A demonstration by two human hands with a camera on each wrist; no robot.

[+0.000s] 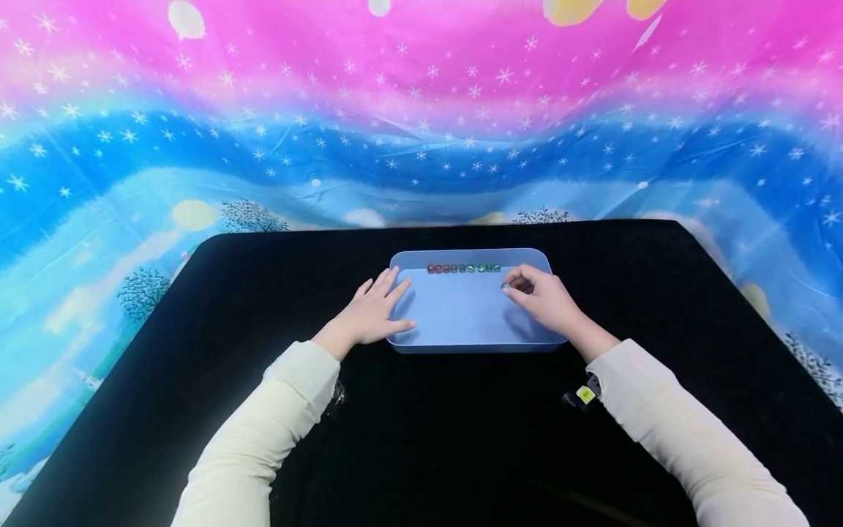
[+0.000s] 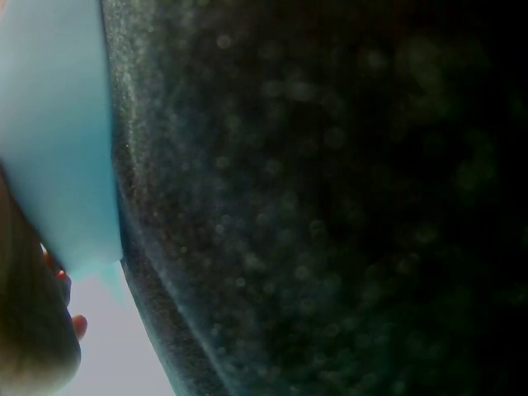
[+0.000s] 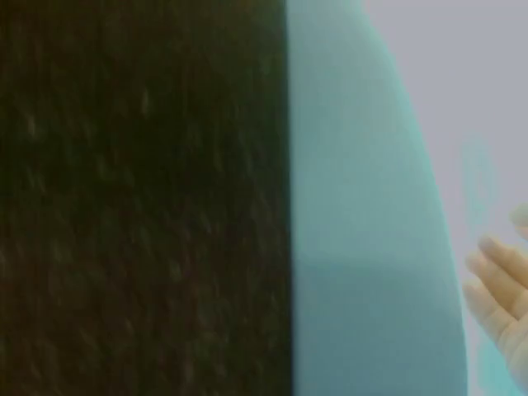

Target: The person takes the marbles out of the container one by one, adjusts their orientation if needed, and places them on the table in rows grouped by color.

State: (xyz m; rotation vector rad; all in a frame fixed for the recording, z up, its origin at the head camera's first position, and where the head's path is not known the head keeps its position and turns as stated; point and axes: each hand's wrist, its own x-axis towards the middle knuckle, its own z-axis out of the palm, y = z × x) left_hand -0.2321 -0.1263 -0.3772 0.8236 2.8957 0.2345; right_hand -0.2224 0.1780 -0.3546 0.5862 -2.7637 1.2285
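Across the back of a shallow light-blue tray [image 1: 461, 313] runs a row of small glass marbles [image 1: 463, 268], reddish at the left, darker in the middle and green at the right. My right hand [image 1: 543, 296] is over the tray's right side, thumb and forefinger pinching a small greenish marble [image 1: 505, 285] near the row's right end. Fingers spread, my left hand [image 1: 369, 311] lies over the tray's left rim. In both wrist views the tray's outer wall [image 2: 70, 140] shows large and blurred, and the held marble is not seen there.
A black cloth [image 1: 428, 432] covers the table under and around the tray. Behind the table's far edge hangs a pink and blue patterned curtain [image 1: 421, 132]. A wrist camera [image 1: 585, 395] with a yellow label sits under the right cuff.
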